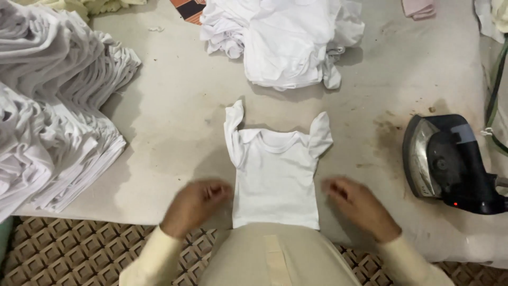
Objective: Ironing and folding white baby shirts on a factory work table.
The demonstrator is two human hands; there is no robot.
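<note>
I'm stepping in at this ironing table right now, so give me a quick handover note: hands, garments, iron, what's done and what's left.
Left hand and right hand: both empty, blurred, either side of the small white shirt.
Shirt lies flat, neck away from you, sleeves turned up, hem at the table edge.
Iron stands on its heel, right.
Done: folded stacks, left.
Left: loose white pile, far side.

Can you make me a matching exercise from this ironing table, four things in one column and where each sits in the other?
Things:
1. small white garment
2. iron
3. folded white stacks
4. loose white pile

Places:
A. far edge, centre
B. between the two hands
C. left side
D. right side, standing on its heel

Pairs: 1-B, 2-D, 3-C, 4-A
</note>
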